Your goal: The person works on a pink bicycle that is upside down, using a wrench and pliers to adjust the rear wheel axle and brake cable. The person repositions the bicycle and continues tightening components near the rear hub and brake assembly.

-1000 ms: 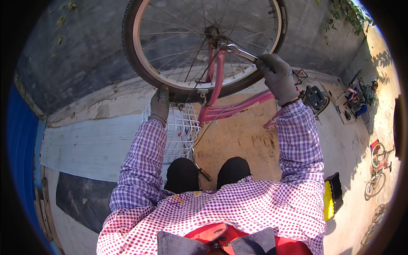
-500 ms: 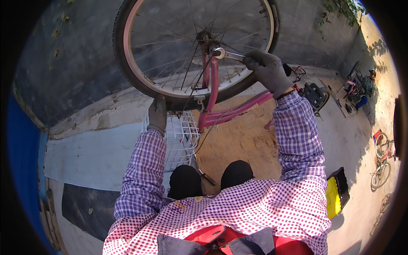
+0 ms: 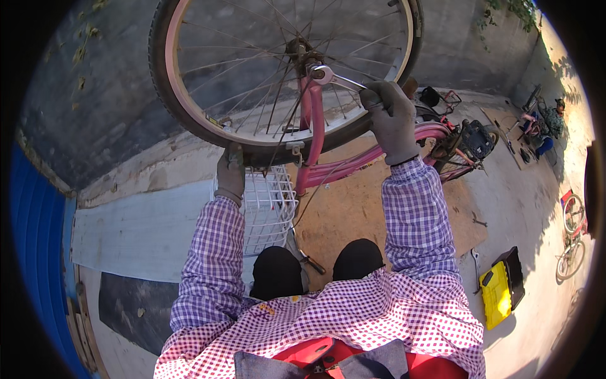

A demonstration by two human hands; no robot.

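Observation:
My gloved right hand (image 3: pixel 391 117) is closed on a silver wrench (image 3: pixel 347 81), whose head is at the axle nut (image 3: pixel 320 74) of the pink bicycle fork (image 3: pixel 315 117). My gloved left hand (image 3: pixel 230 172) grips the lower rim side of the black-tyred wheel (image 3: pixel 170 91). Behind and below that hand is a white wire basket (image 3: pixel 265 215). The pink frame (image 3: pixel 344 165) lies beneath the wheel, over a tan board (image 3: pixel 385 208).
A yellow and black toolbox (image 3: pixel 495 290) and a loose wrench (image 3: pixel 476 268) lie at right. A person (image 3: pixel 549 123) is among bicycle parts at the back right, with another bicycle (image 3: pixel 571 252) nearer. A light blue panel (image 3: pixel 139 237) lies at left, beside a concrete wall (image 3: pixel 101 107).
The wheel and wrench have shifted left in the view, the wrench turning slightly. My right arm has moved left. More of the pink frame's rear shows at right.

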